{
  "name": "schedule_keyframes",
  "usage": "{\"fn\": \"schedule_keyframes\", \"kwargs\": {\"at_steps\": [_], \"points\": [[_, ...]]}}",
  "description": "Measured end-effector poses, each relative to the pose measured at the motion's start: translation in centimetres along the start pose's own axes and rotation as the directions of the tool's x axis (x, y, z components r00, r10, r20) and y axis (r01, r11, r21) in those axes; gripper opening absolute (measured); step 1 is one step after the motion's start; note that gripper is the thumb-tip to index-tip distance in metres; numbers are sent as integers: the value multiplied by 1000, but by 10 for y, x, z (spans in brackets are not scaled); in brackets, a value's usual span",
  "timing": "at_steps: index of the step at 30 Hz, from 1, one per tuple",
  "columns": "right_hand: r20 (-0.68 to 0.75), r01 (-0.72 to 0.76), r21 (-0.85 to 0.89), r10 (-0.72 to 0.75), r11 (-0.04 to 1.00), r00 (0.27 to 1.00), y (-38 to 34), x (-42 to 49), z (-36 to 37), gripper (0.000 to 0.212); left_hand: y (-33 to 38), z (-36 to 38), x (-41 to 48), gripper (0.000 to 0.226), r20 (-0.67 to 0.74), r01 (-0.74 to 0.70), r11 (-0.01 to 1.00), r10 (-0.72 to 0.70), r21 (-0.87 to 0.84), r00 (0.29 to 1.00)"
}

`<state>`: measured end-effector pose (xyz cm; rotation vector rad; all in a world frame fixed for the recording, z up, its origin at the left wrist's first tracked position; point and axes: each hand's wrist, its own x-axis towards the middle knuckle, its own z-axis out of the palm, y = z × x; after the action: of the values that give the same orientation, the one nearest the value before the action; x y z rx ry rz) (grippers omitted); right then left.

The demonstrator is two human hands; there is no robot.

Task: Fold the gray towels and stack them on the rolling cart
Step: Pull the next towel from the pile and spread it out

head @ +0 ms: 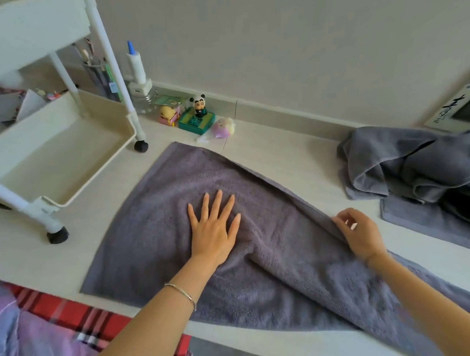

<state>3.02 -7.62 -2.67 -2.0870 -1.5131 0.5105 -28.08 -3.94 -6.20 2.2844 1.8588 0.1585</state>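
Illumination: soft, even and moderately bright, the wall (302, 36) uniformly lit. Shadows are weak and diffuse, with a faint edge beside the left hand (214, 234) on the spread towel (288, 257), dark patches under the casters of the rolling cart (62, 161), and deeper shade in the folds of the crumpled towel pile (420, 166). Optics: wide-angle distortion, the baseboard (306, 110) bowing and the rolling cart's posts leaning toward the frame edges. Sharpness: centre fairly crisp, left and lower-left margins smeared, the plaid cloth (71, 311) and the cart's upper shelf soft.

Left hand (213, 228) flat on towel (155, 237) — right hand (359, 232) pinches edge
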Motion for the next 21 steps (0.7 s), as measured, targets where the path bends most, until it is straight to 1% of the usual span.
{"fn": "schedule_keyframes", "kwargs": {"at_steps": [3,7,9,12,14,16,18,19,21], "points": [[89,-28,88,20,996,996,-6,29,-5,14,-6,0,-1,77,-17,-9,1000,9,12,1000],[252,80,96,-102,992,962,-33,53,-7,18,-6,1,-1,66,-33,7,1000,-6,14,999],[330,156,58,-166,986,929,-40,47,-3,18,-4,0,2,64,-46,17,1000,-17,-9,999],[411,302,-65,-251,951,876,-33,37,5,20,0,-10,22,64,-100,21,998,-27,-60,995],[402,300,-48,-257,953,879,-26,39,5,20,1,-16,40,70,-72,36,998,-40,-57,997],[382,206,59,-213,977,899,-29,47,-1,10,-4,-14,52,75,-6,81,997,-81,-9,997],[330,121,160,-168,980,929,-39,66,-10,7,-10,-8,55,76,18,107,993,-108,48,994],[291,113,167,-158,979,944,-44,80,-15,6,-12,-5,53,75,15,111,992,-112,60,994],[234,153,121,-178,981,956,-54,115,-19,5,-17,-3,50,73,-6,125,990,-125,58,992]]}}
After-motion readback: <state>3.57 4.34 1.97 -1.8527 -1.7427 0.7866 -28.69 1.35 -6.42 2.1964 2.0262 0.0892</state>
